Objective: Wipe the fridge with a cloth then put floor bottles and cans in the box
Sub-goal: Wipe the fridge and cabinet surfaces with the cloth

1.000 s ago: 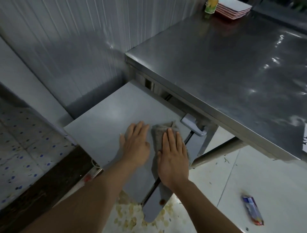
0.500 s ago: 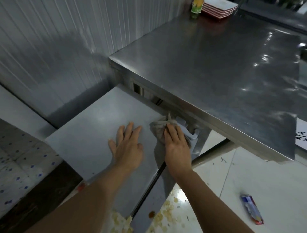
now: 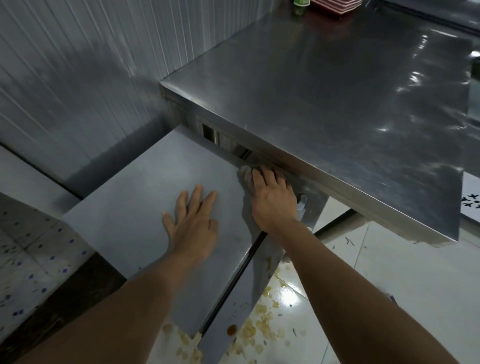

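Steel table (image 3: 337, 109): broad, glossy top with streaked light reflections; its near corner overhangs the white tiled floor (image 3: 389, 298). At the table's far edge, a stack of red-and-white plates (image 3: 335, 5), with the base of a green container (image 3: 301, 3) just left of the stack. Left of the table, a ribbed metal wall (image 3: 78, 65); below the table's near corner, yellowish food scraps (image 3: 259, 324) and a brown spot (image 3: 232, 330) on the tiles.
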